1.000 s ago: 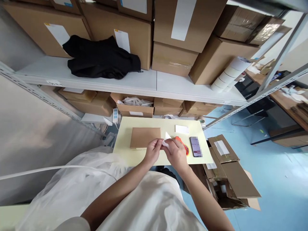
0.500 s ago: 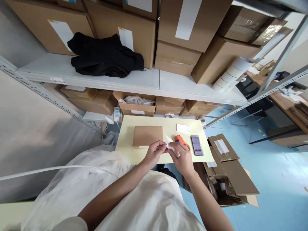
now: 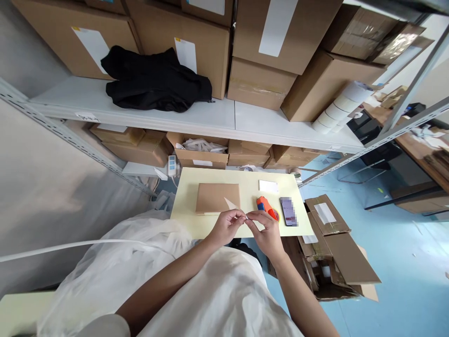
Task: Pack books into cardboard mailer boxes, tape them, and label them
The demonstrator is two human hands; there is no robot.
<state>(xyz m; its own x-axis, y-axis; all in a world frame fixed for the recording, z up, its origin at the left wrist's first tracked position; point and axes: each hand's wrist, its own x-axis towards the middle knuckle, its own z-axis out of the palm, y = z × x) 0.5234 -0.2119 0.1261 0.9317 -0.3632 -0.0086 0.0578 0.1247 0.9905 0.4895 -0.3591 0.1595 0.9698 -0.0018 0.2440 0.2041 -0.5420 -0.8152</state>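
Observation:
My left hand [image 3: 227, 227] is closed in a pinch on a small piece of white paper [image 3: 229, 204], whose pointed end sticks up behind the fingers. My right hand [image 3: 265, 231] pinches at the same paper, its fingertips meeting those of the left; most of the sheet is hidden there. Just beyond my left hand a closed brown cardboard box [image 3: 217, 197] lies flat on the pale yellow table [image 3: 185, 224]. An orange and blue tape dispenser [image 3: 267, 207] lies right behind my right hand.
A phone [image 3: 288, 211] and a white card [image 3: 268, 186] lie on the table's right side. Open cartons [image 3: 336, 255] stand on the floor to the right. Behind the table, a grey shelf [image 3: 196, 122] holds boxes, black clothing [image 3: 157, 82] and white rolls [image 3: 338, 110].
The white paper has swung left, from in front of the right fingers to behind the left ones. The fingertips of both hands have come together.

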